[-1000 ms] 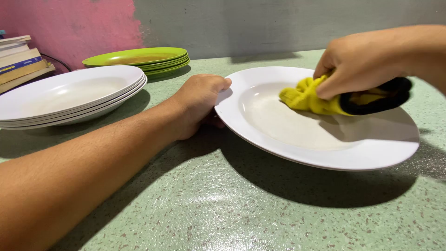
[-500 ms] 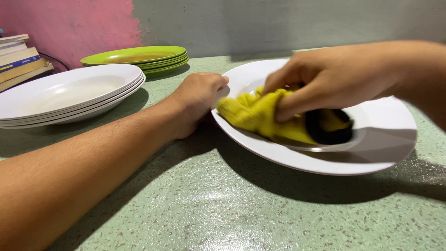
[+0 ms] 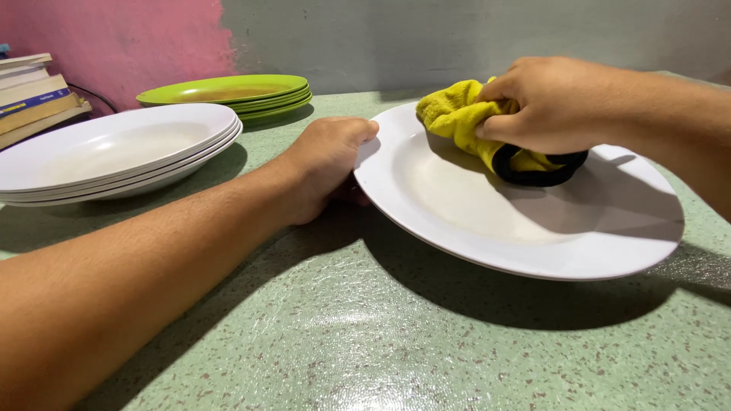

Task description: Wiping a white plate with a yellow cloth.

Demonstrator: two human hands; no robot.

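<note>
I am looking down at a green speckled bench point(image 3: 365, 350) where a wide white plate point(image 3: 533, 228) is sitting right of centre, its near rim lifted a little so that it is casting a dark shadow beneath. My left hand point(image 3: 324, 164) is reaching in from the near left and gripping the plate's left rim, thumb lying along the top edge and the other fingers curled underneath, though I cannot tell how far they are wrapping because the rim is hiding them. My right hand point(image 3: 552, 103) is coming in from the right over the far part of the plate, its fingers pressed together and closed on a bunched yellow cloth with a black edge point(image 3: 464, 118). The cloth is resting on the plate's far inner slope, its yellow end poking out left of the hand and its black edge showing just below the knuckles. To the left, well apart from the plate in hand, a stack of white plates point(image 3: 114, 152) is sitting on the bench, and beyond it, near the far wall, a stack of green plates point(image 3: 228, 93). At the far left edge some books point(image 3: 30, 95) are lying piled beside the pink part of the wall point(image 3: 129, 42).
</note>
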